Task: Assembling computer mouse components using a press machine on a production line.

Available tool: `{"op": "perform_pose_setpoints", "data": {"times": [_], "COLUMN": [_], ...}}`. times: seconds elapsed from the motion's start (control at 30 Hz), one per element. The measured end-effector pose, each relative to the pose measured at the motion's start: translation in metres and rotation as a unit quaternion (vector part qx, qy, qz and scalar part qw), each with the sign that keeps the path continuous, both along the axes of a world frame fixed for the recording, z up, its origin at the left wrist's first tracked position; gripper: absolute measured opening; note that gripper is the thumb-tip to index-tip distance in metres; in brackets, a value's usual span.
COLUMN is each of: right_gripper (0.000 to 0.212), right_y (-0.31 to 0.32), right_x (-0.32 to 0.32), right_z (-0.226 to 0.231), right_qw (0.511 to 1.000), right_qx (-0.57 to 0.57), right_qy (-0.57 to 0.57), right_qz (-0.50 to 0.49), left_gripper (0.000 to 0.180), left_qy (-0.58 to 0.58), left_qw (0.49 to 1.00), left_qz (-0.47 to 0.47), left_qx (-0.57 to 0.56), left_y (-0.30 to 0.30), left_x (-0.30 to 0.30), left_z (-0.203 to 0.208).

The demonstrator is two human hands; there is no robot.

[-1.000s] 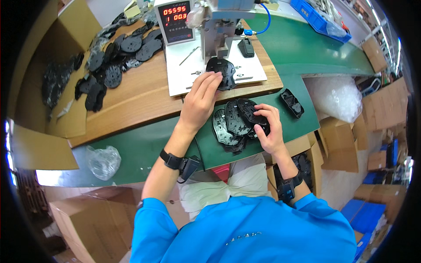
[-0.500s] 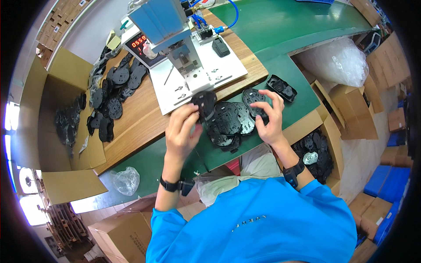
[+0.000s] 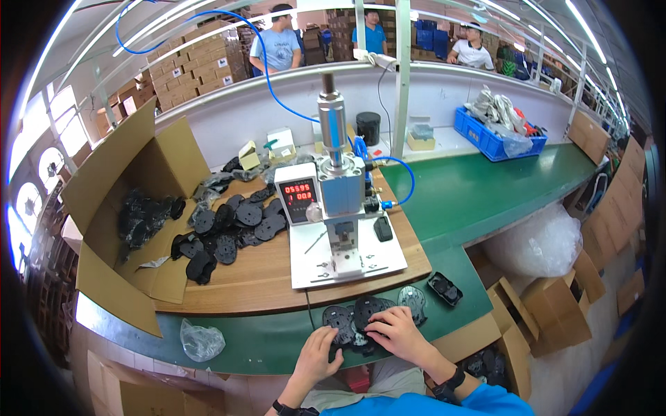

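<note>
A pile of black moulded plastic shells [image 3: 338, 317] lies on the green bench edge in front of me. My left hand [image 3: 316, 359] is at the pile's left side, fingertips by the lower edge of one shell, thumb apart from the fingers. With bent fingers, my right hand [image 3: 400, 334] grips the edge of a dark oval shell [image 3: 368, 310] in the middle. A greyer shell [image 3: 412, 299] lies just beyond that hand. Farther right sits a black open housing [image 3: 445, 288]. My hands partly cover the pile's near side.
A press machine [image 3: 340, 208] with a red display stands on a wooden board [image 3: 236, 281]. Left of it are loose black parts [image 3: 246, 215] and an open carton [image 3: 114, 277]. A clear plastic bag [image 3: 201, 341] lies front left; a blue crate [image 3: 496, 135] stands behind. Cartons flank the right side.
The view has tilted up, showing the far wall and people behind it. My left hand has left the shell it held upright; my right hand has moved left onto a shell.
</note>
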State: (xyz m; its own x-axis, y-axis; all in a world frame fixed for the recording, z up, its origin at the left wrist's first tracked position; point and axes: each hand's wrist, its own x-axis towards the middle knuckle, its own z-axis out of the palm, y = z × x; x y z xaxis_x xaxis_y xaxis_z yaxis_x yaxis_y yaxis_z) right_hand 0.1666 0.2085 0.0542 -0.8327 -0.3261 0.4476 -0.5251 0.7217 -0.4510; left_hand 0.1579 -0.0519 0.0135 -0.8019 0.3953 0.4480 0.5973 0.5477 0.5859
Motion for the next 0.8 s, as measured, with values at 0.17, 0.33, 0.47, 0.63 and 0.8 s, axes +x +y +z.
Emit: {"op": "perform_pose_setpoints", "data": {"times": [0.17,0.33,0.47,0.63,0.8], "right_gripper": [0.024,0.045,0.077,0.033,0.041], "right_y": [0.005,0.019,0.038,0.069,0.090], "right_x": [-0.005,-0.015,-0.047,-0.112,-0.180], "right_z": [0.023,0.043,0.064,0.085,0.096], "right_qw": [0.991,0.912,0.841,0.839,0.869], "right_qx": [-0.136,-0.386,-0.510,-0.500,-0.424], "right_qy": [0.000,-0.112,-0.177,-0.196,-0.237], "right_qz": [-0.022,-0.087,-0.012,-0.088,-0.093], "left_gripper": [0.059,0.060,0.059,0.058,0.056], "left_qy": [0.035,0.025,0.019,0.015,0.009], "left_qw": [0.995,0.997,0.998,0.999,1.000], "left_qz": [-0.040,-0.024,-0.010,0.002,0.001], "left_qx": [-0.085,-0.075,-0.059,-0.040,-0.024], "left_y": [0.000,0.001,0.000,0.001,0.003], "left_x": [-0.003,0.001,0.001,-0.003,-0.008], "left_z": [0.015,0.014,0.009,0.007,0.010]}}
